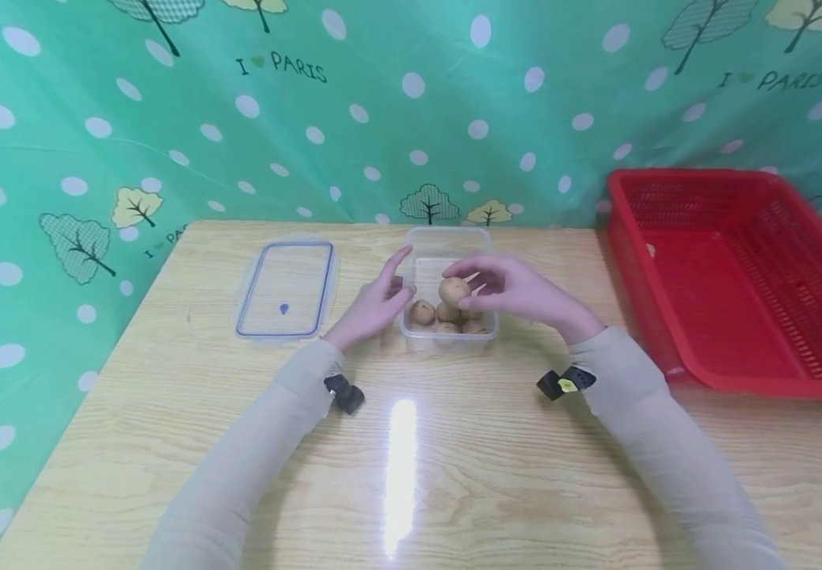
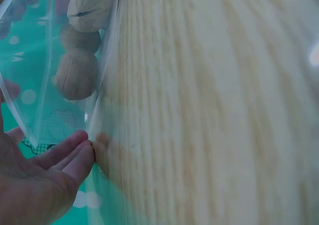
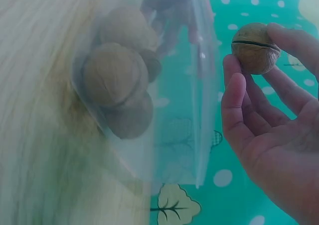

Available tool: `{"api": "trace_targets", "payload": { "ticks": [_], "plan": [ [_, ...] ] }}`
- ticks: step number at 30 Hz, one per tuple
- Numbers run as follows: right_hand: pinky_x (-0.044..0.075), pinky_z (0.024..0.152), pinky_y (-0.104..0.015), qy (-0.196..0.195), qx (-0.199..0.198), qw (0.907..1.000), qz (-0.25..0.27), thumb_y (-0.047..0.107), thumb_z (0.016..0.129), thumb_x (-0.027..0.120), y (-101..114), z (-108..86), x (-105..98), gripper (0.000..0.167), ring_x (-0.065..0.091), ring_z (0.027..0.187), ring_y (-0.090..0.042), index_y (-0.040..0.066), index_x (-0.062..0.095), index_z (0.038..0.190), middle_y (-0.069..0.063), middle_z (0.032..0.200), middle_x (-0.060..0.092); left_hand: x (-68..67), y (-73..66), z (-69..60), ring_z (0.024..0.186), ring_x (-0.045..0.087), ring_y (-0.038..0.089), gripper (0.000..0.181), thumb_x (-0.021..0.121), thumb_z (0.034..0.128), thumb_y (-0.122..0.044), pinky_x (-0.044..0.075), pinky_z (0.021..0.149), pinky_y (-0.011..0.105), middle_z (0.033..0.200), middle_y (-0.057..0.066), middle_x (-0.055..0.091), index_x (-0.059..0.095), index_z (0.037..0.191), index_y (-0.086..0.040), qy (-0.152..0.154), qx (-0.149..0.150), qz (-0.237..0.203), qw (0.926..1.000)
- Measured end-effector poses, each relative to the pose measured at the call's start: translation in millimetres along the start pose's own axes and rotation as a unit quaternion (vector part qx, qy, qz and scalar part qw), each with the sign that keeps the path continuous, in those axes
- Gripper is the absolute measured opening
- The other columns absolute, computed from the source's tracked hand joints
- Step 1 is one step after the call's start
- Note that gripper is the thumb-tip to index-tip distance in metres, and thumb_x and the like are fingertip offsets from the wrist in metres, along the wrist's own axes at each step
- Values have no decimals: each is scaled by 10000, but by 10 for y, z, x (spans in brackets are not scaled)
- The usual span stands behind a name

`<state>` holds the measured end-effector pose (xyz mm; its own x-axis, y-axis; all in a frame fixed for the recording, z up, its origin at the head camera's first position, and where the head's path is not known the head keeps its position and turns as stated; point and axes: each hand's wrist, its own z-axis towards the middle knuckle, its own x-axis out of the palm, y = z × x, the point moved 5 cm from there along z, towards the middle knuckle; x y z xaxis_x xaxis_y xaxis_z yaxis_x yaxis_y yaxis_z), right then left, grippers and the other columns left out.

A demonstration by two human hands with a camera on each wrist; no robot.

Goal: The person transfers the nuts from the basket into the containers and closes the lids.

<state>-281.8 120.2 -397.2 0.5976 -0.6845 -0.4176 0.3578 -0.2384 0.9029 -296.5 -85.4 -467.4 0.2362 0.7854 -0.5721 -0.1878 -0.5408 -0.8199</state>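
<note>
Between the fingertips and thumb of my right hand [image 1: 518,291] is a walnut [image 3: 255,48], with a dark split along its seam. It is held above the clear plastic container [image 1: 450,336], over several other walnuts [image 1: 423,313] gathered at its near end. In the right wrist view, walnuts [image 3: 115,74] show blurred through the container wall. My left hand [image 1: 374,305] is at the container's left side, index finger stretched out along the rim. In the left wrist view its nearly straight fingers [image 2: 75,158] touch the container's outside.
A clear lid [image 1: 286,289] with a blue seal lies flat on the wooden table [image 1: 297,491], left of the container. At the right stands a large red basket [image 1: 675,317]. Behind the table hangs a green patterned cloth [image 1: 354,111].
</note>
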Motion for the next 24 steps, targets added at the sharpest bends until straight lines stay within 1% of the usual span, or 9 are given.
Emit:
{"api": "trace_targets", "payload": {
  "ticks": [5,10,14,18,21,24],
  "plan": [
    [506,891,-416,80,-58,9999,34,41,866,712,-46,46,68,428,602,1040,-296,-1,586,1273,-112,1246,591,4,-10,-3,1176,550,321,658,487,996,-305,410,1000,512,1275,209,579,134,1549,-353,10,28,25,10000],
    [506,880,-410,194,-3,9997,-121,56,875,708,-80,109,126,430,617,1000,-245,-2,580,1282,-107,1231,596,0,-18,-6,1162,558,328,657,490,1000,-287,414,994,512,1259,201,590,135,1548,-357,-1,16,16,10000],
    [499,887,-415,277,66,9992,-263,74,881,705,-92,160,173,429,620,978,-261,-1,577,1283,-112,1235,593,2,-22,-1,1149,563,330,653,486,1001,-307,425,984,506,1243,196,595,135,1549,-352,34,37,19,10000],
    [509,871,-419,322,-15,9980,-544,61,879,703,-95,207,217,397,624,970,-261,2,597,1257,-121,1222,608,-1,-20,0,1146,563,337,645,478,1005,-316,432,976,504,1240,198,594,136,1552,-334,49,52,4,10000],
    [523,845,-406,439,-166,9960,-766,40,872,701,-96,229,260,380,620,974,-252,-16,606,1236,-126,1212,619,-2,-13,1,1154,558,342,639,475,1008,-315,428,978,510,1253,205,588,139,1551,-334,42,41,-14,10000],
    [530,826,-400,517,-266,9946,-858,41,864,709,-104,236,297,377,612,965,-246,-28,614,1222,-114,1195,630,-1,-5,2,1163,555,340,635,473,1010,-318,421,985,517,1262,203,587,139,1549,-343,35,24,-16,10000]
  ]
}}
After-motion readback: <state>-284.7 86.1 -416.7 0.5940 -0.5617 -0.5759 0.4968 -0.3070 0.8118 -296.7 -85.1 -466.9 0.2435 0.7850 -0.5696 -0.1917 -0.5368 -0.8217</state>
